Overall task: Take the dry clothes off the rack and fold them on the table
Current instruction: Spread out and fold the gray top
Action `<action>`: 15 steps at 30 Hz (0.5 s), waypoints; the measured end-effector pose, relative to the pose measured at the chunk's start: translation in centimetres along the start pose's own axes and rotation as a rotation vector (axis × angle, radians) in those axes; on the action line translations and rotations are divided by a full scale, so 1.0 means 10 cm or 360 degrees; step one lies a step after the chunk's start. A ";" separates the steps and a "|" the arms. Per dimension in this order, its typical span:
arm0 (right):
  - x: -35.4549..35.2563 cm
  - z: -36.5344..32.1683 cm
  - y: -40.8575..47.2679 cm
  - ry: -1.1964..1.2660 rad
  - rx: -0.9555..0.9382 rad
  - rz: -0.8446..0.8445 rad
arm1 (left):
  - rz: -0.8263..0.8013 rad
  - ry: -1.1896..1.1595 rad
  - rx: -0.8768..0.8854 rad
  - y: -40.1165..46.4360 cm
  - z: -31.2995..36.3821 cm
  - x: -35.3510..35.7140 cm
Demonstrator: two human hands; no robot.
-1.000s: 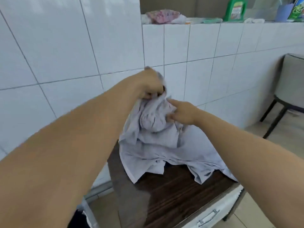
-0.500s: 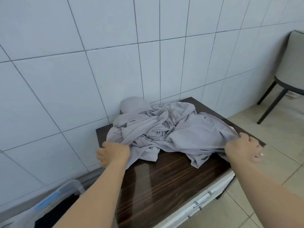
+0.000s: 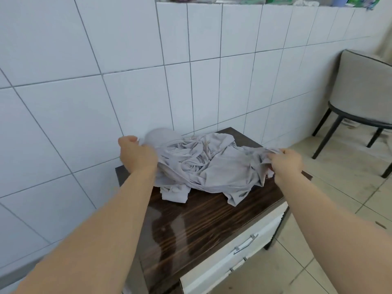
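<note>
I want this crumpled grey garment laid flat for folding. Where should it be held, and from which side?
Probably by its two outer edges, one from each side. The grey garment lies bunched across the dark table, its middle all creases. The left hand and right hand already grip opposite ends, so pulling apart should spread it.

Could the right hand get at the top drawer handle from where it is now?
Probably yes. The right hand grips the grey shirt at the table's right edge, and the drawer handle sits below on the front with nothing covering it; it would have to let go first.
</note>
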State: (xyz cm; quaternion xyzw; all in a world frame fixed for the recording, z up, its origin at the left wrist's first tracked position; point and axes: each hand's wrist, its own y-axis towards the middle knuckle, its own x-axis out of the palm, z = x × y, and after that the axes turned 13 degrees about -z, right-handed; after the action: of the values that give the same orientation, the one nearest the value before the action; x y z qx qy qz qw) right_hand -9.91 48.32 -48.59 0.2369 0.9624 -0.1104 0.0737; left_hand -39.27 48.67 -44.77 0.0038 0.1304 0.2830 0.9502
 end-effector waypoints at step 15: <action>-0.02 0.35 -0.34 -0.0365 0.0157 -0.0169 | -0.1286 0.1259 0.0569 -0.65 -0.44 0.20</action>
State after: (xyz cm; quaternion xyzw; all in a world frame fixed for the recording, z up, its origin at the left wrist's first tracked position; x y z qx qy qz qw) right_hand -11.05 44.41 -51.33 0.1749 0.9523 -0.1875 0.1655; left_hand -35.30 44.03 -50.08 0.0080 0.5114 -0.1478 0.8465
